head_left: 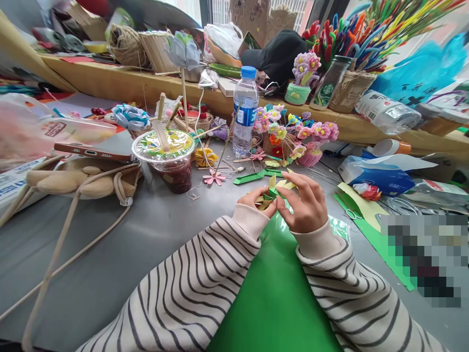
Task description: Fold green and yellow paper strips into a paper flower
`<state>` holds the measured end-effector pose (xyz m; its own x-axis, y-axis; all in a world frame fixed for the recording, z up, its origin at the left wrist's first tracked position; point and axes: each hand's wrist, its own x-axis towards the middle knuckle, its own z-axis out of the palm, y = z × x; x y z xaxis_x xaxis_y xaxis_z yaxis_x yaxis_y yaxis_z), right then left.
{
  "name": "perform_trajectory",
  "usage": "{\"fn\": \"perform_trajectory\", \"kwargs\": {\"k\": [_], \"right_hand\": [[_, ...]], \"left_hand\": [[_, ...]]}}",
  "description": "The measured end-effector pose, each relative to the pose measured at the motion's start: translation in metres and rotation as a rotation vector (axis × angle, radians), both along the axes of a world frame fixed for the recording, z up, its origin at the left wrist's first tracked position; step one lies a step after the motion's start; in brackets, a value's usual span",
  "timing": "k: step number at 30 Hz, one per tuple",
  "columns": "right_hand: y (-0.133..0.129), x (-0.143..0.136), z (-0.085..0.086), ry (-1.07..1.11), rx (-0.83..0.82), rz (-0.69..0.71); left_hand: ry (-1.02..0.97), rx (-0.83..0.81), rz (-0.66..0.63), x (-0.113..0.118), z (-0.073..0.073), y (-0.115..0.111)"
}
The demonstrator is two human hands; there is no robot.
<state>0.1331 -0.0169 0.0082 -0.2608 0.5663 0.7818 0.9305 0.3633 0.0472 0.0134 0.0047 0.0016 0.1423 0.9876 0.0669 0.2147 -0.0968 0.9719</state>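
Both hands meet near the middle of the grey table. My left hand [256, 200] is closed round the lower left of a small folded piece [273, 193] in green and yellow paper. From the right, my right hand [307, 201] pinches the same piece between thumb and fingers; its other fingers are curved above. Yellow paper tips stick up between the hands. A folded green strip [249, 178] lies on the table just behind my left hand. Green sheet material [274, 293] stretches below my forearms.
A lidded drink cup [164, 161], a phone [91, 151] on a bag and a water bottle [245, 115] stand left and behind. Flowers [289, 129] sit beyond my hands. Scissors [352, 213] and green paper [384, 252] lie right.
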Motion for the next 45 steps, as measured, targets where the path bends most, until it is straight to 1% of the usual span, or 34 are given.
{"fn": "perform_trajectory", "kwargs": {"k": [4, 9, 11, 13, 16, 18, 23, 28, 33, 38, 41, 43, 45], "right_hand": [[-0.003, -0.005, 0.001, 0.022, 0.033, -0.079], [-0.004, -0.004, 0.002, 0.115, 0.045, -0.076], [-0.005, -0.004, 0.002, 0.148, 0.061, -0.054], [-0.005, -0.004, 0.002, 0.156, 0.091, -0.035], [-0.006, -0.005, 0.002, 0.14, 0.118, -0.072], [-0.006, -0.005, 0.003, 0.139, 0.107, -0.099], [-0.006, -0.005, 0.002, 0.14, 0.115, -0.104], [-0.004, -0.002, 0.002, 0.118, 0.103, -0.145], [-0.001, 0.007, 0.001, 0.074, 0.091, -0.074], [-0.001, 0.006, -0.001, 0.165, 0.09, -0.029], [-0.001, 0.004, -0.001, 0.208, 0.082, -0.02], [-0.001, 0.003, -0.001, 0.197, 0.069, -0.036], [-0.001, 0.001, 0.0, 0.162, 0.063, -0.072]], "left_hand": [[-0.044, 0.056, -0.026, -0.002, 0.005, -0.005], [-0.087, 0.123, -0.105, -0.001, 0.002, -0.006], [-0.104, 0.105, -0.132, 0.0, -0.001, -0.004], [-0.124, 0.064, -0.125, 0.001, -0.006, -0.001], [-0.153, 0.037, -0.126, 0.001, -0.01, 0.001], [-0.19, 0.038, -0.123, 0.002, -0.012, 0.002], [-0.271, 0.052, -0.117, 0.002, -0.012, 0.001], [-0.242, 0.117, -0.103, 0.002, -0.013, 0.001], [-0.184, 0.188, -0.116, 0.001, -0.014, 0.0], [-0.168, 0.194, -0.097, 0.001, -0.016, -0.001], [-0.158, 0.205, -0.099, 0.0, -0.014, -0.002], [-0.104, 0.249, -0.09, -0.001, -0.011, -0.003], [-0.015, 0.337, -0.074, -0.002, -0.008, -0.003]]}}
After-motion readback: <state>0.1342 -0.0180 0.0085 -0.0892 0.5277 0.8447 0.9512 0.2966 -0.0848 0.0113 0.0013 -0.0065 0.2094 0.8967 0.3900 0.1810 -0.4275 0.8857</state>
